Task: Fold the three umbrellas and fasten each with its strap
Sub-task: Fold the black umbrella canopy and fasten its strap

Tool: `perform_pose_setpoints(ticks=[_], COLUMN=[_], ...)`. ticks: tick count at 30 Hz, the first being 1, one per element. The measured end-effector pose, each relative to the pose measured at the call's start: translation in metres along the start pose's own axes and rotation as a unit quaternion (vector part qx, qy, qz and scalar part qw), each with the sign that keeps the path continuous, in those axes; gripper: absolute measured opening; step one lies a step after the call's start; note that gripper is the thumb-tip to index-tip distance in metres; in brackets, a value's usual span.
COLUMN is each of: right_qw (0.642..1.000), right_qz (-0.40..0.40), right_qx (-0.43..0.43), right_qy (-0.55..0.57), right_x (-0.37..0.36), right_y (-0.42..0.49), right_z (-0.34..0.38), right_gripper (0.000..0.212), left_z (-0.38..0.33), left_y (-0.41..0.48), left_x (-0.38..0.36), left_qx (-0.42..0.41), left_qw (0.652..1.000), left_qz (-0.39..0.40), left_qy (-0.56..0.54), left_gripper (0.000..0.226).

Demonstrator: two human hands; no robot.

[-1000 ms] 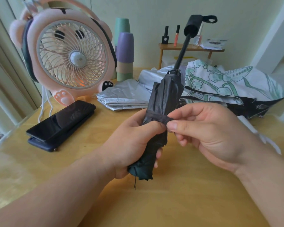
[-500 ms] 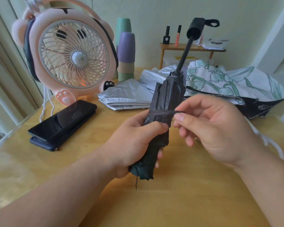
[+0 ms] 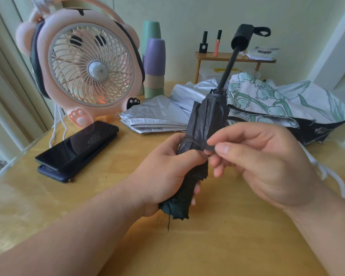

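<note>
Nothing here reads clearly from where I stand. The white packet [image 3: 264, 52] lying on the little wooden shelf [image 3: 227, 57] carries a dark label with pale lettering, but the print is too small and blurred to make out. A small pale emblem sits on the black trim of the floral umbrella [image 3: 277, 100], equally unreadable. The phone [image 3: 78, 144] shows only a dark screen.
</note>
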State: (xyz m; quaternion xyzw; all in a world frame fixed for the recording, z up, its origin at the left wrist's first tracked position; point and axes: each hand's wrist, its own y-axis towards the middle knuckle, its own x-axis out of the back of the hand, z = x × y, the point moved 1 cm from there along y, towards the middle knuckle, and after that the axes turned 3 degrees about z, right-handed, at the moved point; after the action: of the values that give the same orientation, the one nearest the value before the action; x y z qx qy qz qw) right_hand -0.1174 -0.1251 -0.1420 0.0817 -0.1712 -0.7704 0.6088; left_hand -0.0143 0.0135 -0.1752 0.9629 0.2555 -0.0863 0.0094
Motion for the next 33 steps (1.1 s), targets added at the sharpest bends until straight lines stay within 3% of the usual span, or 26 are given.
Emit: perform_pose_setpoints(ticks=[4,22,29,33], right_qw=[0.997,0.994,0.988,0.987], right_qz=[-0.037,-0.070,-0.078,-0.081], right_qx=[-0.021,-0.065,-0.132,-0.135], right_qy=[-0.071,-0.048,0.019,0.007], right_x=[0.002,-0.005,-0.010,-0.009], right_y=[0.000,0.004,0.006,0.005], right_z=[-0.001,-0.010,-0.016,-0.019], right_gripper=[0.005,0.008,0.056,0.051], left_z=[0.000,-0.002,-0.007,-0.008], left_y=[0.000,-0.002,-0.006,-0.007], left_x=[0.001,0.008,0.011,0.012], left_qx=[-0.003,-0.028,-0.024,-0.010], left_qw=[1.000,0.998,0.998,0.995], left_qz=[0.008,0.049,0.061,0.090], left_qy=[-0.013,-0.007,-0.024,-0.043], left_gripper=[0.033,0.034,0.029,0.018])
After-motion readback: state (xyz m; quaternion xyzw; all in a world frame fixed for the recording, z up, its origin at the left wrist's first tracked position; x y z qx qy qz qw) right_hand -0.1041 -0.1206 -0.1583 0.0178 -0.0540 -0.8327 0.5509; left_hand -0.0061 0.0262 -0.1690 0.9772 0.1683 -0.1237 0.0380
